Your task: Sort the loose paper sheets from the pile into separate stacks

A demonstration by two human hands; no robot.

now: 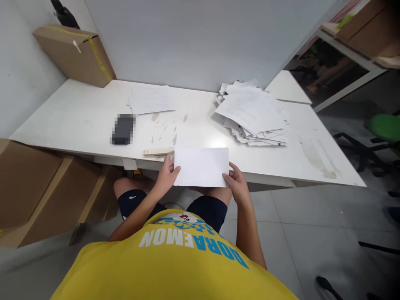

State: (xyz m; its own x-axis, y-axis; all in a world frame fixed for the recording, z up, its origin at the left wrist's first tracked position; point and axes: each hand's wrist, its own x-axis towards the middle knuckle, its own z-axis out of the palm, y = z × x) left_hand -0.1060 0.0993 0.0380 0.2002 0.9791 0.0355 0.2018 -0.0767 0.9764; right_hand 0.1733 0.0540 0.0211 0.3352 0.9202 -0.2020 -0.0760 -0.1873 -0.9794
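A blank white sheet of paper (201, 167) is held up at the front edge of the desk, over my lap. My left hand (168, 171) grips its left edge, thumb on top and fingers behind. On the right edge, my right hand (236, 180) pinches the paper the same way. Whether it is one sheet or several cannot be made out. Just beyond my left hand, a narrow cream-coloured object (156, 152) lies along the desk edge; its kind is unclear.
The white desk (200, 125) bears a large messy paper stack (253, 110) at right and a smaller paper pile (152, 99) at back left. A blurred-out dark object (123, 129) lies nearby. Cardboard boxes stand at back left (75, 54) and beside the desk (28, 183).
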